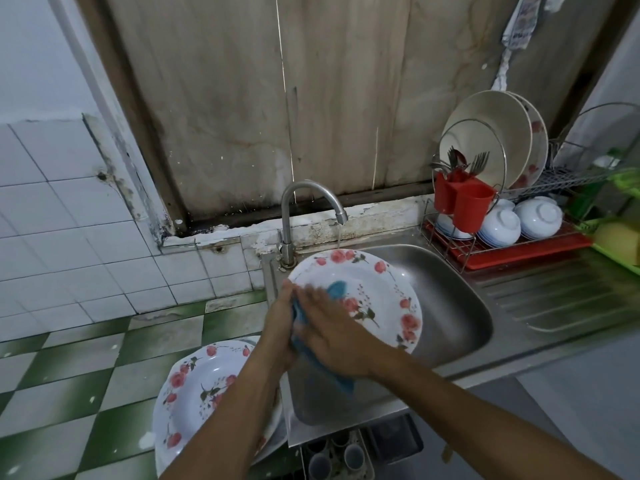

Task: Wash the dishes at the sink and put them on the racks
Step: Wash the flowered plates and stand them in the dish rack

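Flowered plate [375, 289] is held tilted over the left part of the sink [450, 306], its upper rim just under the tap [294, 209], from which a thin stream of water [339, 237] falls behind that rim. The left hand [280, 317] grips the plate at its left edge, the forearm rising from the bottom of the view. The right hand [332, 327] lies flat on the plate's face, fingers straight and pointing up-left, pressing a blue cloth [337, 289] against it; the cloth's tail hangs below the wrist. The fingertips are blurred.

A second flowered plate [197, 386] sits low at the left of the sink, partly hidden by the left forearm. At the right, on the drainboard, stands the dish rack [502, 252] with a red cutlery holder [464, 199], upturned white bowls [500, 223] and upright plates [491, 133].
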